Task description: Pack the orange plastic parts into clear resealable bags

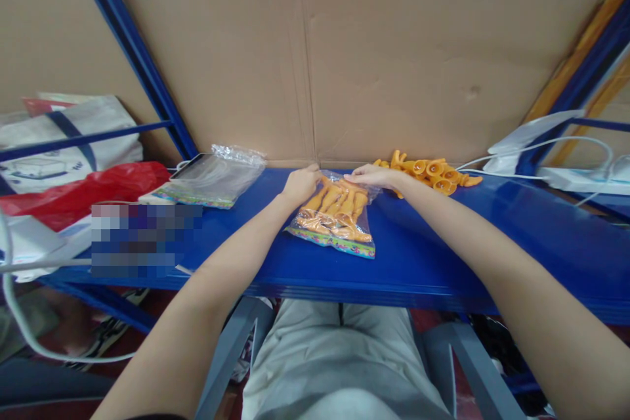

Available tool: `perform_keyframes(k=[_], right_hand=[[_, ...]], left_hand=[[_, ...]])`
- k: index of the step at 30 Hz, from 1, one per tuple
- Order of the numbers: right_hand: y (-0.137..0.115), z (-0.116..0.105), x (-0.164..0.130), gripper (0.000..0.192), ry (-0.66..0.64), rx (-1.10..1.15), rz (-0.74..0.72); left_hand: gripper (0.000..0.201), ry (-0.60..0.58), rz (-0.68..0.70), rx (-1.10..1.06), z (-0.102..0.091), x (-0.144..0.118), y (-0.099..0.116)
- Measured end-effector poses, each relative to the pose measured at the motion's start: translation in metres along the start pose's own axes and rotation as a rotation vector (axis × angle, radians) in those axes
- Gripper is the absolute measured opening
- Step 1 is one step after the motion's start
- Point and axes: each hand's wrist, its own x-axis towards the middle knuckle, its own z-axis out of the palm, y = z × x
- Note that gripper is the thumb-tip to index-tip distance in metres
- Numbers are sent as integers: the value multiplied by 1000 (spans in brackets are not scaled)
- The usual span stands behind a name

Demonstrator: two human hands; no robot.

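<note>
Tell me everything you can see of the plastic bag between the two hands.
The bag is clear, shiny, crinkled plastic with a colourful patterned strip along its near edge. Orange pieces show through it, lying roughly side by side. It lies on the blue table, slightly turned, its near right corner closest to the person. The left hand is at its far left corner, the right hand at its far right. Whether it is sealed cannot be told.
</note>
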Motion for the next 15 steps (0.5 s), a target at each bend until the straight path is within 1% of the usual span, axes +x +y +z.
perform_keyframes(k=[3, 7, 10, 12, 14, 15], right_hand=[[-9, 9, 6, 35, -48, 80, 18], [-21, 23, 4, 28, -183, 281, 105], [-26, 31, 0, 26, -269, 375, 153], [-28, 34, -2, 27, -280, 399, 179], [-30, 35, -5, 26, -237, 410, 194], [-32, 34, -8, 25, -201, 419, 193]], left_hand=[[31, 4, -14, -17, -1, -1, 2], [30, 12, -57, -42, -2, -1, 3], [29, 30, -78, -61, -2, -1, 3], [28, 30, -83, -71, -1, -1, 3], [28, 40, -80, -88, -2, -1, 3], [29, 65, -72, -105, -3, -1, 3]])
